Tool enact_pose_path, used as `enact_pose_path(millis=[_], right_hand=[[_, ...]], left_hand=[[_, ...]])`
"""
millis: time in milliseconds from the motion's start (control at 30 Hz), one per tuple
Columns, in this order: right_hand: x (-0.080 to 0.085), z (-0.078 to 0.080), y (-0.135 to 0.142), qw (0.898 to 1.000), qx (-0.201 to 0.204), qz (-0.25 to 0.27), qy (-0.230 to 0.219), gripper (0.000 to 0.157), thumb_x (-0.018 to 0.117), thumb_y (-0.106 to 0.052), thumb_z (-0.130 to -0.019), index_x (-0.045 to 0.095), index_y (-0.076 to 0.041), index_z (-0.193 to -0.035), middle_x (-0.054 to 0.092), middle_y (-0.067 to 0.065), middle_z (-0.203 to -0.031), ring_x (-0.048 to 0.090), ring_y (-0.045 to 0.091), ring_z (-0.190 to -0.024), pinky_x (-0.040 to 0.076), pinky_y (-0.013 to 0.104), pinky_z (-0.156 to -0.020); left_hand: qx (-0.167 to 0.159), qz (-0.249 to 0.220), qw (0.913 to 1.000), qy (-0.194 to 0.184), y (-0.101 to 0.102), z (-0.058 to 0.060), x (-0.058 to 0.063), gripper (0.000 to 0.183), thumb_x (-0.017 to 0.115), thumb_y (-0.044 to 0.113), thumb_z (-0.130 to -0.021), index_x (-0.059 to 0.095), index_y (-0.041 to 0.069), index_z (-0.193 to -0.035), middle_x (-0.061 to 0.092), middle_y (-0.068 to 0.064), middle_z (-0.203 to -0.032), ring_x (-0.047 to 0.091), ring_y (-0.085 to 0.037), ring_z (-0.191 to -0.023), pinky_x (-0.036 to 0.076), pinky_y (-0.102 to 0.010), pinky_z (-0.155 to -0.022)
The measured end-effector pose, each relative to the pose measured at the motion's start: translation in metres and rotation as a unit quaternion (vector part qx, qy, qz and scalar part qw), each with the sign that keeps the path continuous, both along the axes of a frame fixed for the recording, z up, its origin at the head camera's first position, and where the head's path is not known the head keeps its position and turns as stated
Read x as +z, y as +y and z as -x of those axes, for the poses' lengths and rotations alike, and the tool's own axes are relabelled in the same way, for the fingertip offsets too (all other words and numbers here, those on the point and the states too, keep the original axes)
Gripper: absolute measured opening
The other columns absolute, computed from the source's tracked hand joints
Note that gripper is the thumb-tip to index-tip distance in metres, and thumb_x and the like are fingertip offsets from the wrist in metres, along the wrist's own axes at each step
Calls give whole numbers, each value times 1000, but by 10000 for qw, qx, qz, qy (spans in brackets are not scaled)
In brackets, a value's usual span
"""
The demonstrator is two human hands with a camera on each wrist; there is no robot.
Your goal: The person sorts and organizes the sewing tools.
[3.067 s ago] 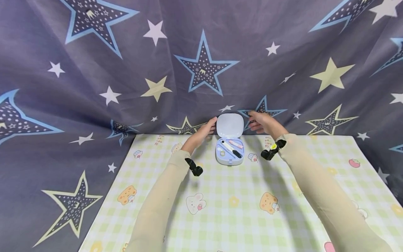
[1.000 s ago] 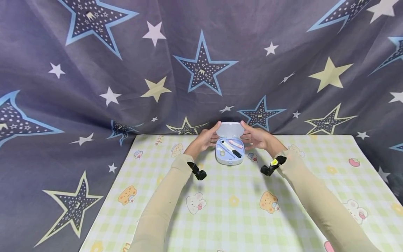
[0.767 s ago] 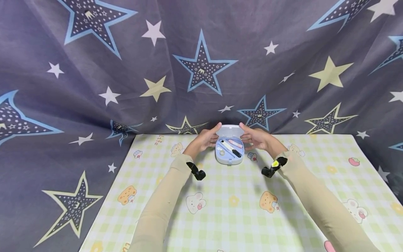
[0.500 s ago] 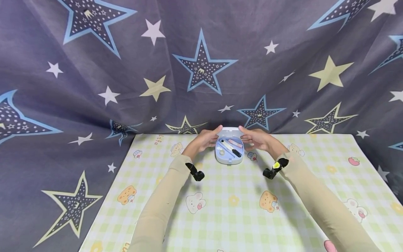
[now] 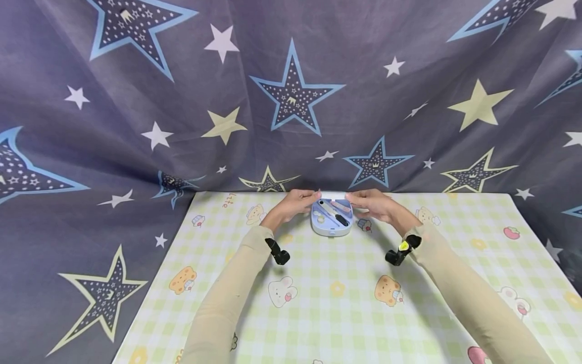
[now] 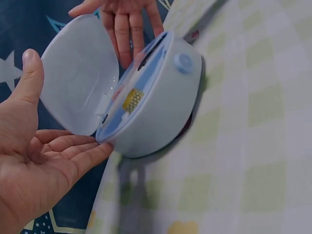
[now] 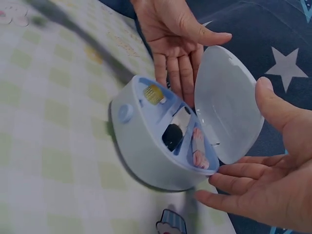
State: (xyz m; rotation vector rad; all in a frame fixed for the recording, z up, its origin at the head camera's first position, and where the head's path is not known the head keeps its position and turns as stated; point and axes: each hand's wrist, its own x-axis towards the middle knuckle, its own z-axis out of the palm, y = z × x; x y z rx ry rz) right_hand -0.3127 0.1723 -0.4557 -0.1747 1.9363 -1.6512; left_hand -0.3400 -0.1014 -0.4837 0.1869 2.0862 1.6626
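A small pale-blue box (image 5: 332, 232) with a hinged lid (image 5: 333, 195) stands at the far edge of the table. The lid leans forward, partly lowered. My left hand (image 5: 295, 202) is at the lid's left side, thumb at its edge and straight fingers touching the box's side by the hinge. On the other side, my right hand (image 5: 375, 205) mirrors it, its thumb also at the lid's edge. Inside lie a gold dimpled thimble (image 7: 153, 94), a white tool with a black end (image 7: 175, 131) and a pink-patterned piece (image 7: 198, 148).
A green-and-white checked cloth (image 5: 336, 323) with cartoon prints covers the table. Directly behind the box hangs a dark curtain with stars (image 5: 291, 151). Each wrist wears a small black camera (image 5: 278, 253).
The lid has swung from upright forward and down. Both hands came in to its sides, thumbs at its edge, and moved down with it. The box has stayed in place.
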Motion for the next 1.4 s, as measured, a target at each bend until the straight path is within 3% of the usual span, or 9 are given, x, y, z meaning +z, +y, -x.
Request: enact_pose_path(millis=[233,333,567,767,967,1300,1400], right_hand=[[-10,-5,-1,9986,-116,-254,441,72,57,-24,-106,20,13,-156,34,34,-158,33,45,-149,33,59,-120],[-14,-8,-1,9962,-144,-474,713,72,60,-24,-104,24,12,-156,38,33,-156,42,43,-144,38,56,-118],[-24,-15,0,9836,-29,-918,1555,66,67,-19,-100,37,12,-150,45,32,-151,44,44,-143,40,48,-116],[-29,-21,-2,9659,125,-1122,2330,65,70,-15,-97,41,15,-147,47,34,-149,48,47,-138,43,51,-113],[-35,-26,-4,9535,84,-1169,2776,67,74,-10,-93,42,16,-146,48,34,-147,51,49,-135,44,53,-112],[-42,-29,-6,9503,-7,-1193,2876,74,77,-7,-89,39,15,-148,45,34,-150,51,48,-135,47,50,-109],[-43,-29,-8,9451,-36,-1376,2964,75,77,-9,-89,39,14,-149,46,33,-150,52,48,-134,48,50,-108]], left_hand=[[-162,330,9979,530,-4,-4,-5,69,69,28,-99,41,-1,-153,48,-22,-153,51,-34,-140,49,-39,-110],[-332,237,9957,834,-5,-6,-9,64,69,21,-99,43,-3,-152,49,-23,-153,48,-32,-143,48,-36,-111],[-589,-17,9870,1495,-6,-12,-17,64,73,2,-92,44,-10,-148,47,-26,-152,49,-35,-141,46,-31,-112],[-641,94,9847,1615,-7,-15,-20,77,80,2,-85,41,-9,-150,42,-23,-156,47,-32,-143,43,-29,-114],[-616,389,9823,1727,-6,-20,-23,86,85,7,-80,40,-5,-152,43,-20,-156,50,-29,-141,47,-26,-109],[-672,677,9749,2011,-7,-24,-25,96,89,12,-74,37,-6,-153,41,-22,-157,55,-31,-136,51,-24,-103],[-641,712,9741,2047,-7,-24,-25,97,90,11,-73,37,-7,-152,42,-23,-156,56,-31,-134,52,-23,-102]])
